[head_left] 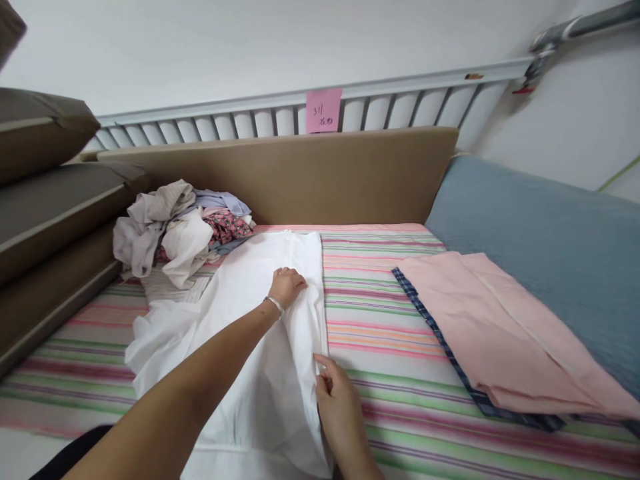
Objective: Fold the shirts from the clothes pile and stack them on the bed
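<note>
A white garment [255,373] lies spread over a striped sheet, its left part loosely crumpled and its right edge fairly straight. My left hand [287,287], with a bracelet at the wrist, is closed on the cloth near the right edge, raising a soft fold there. Lower down, my right hand [340,400] pinches the same edge between thumb and fingers, with the index finger lying along the fabric. What kind of garment it is cannot be made out.
A heap of mixed clothes [185,227] sits at the back left, beside stacked brown cushions [55,207]. Folded pink cloth [505,333] lies on dark plaid fabric [440,333] at right. Behind are a brown board [340,177], a white radiator [225,127] and a pink note [323,111].
</note>
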`<action>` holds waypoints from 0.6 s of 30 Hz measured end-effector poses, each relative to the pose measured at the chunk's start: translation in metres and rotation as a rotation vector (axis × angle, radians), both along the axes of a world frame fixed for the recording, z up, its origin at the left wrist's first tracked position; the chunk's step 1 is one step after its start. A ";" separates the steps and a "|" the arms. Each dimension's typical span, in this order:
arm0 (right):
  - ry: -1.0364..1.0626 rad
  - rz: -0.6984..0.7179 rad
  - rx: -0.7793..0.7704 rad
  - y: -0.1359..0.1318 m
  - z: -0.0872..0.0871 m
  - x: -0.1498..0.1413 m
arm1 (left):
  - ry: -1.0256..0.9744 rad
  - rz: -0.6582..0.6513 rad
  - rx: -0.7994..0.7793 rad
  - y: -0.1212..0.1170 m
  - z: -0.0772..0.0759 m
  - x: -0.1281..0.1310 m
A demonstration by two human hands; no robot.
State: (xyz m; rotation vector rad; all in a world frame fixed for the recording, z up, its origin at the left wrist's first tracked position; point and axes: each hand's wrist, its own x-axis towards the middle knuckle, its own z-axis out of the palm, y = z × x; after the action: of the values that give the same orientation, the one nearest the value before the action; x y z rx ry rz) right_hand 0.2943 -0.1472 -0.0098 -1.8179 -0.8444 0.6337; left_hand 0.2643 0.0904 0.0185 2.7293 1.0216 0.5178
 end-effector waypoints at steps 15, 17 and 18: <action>-0.071 0.025 -0.063 0.002 -0.008 -0.003 | -0.060 -0.005 0.015 0.000 -0.014 0.003; -0.053 0.023 -0.079 0.003 -0.007 -0.002 | -0.050 -0.005 0.012 -0.001 -0.013 0.004; -0.038 0.025 -0.097 0.004 -0.007 0.000 | -0.035 -0.007 0.003 -0.002 -0.014 0.004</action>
State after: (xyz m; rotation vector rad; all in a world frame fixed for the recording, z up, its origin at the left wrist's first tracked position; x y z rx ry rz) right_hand 0.2940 -0.1433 -0.0166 -1.9146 -0.8763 0.6683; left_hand 0.2686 0.0879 0.0045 2.7158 1.0026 0.5650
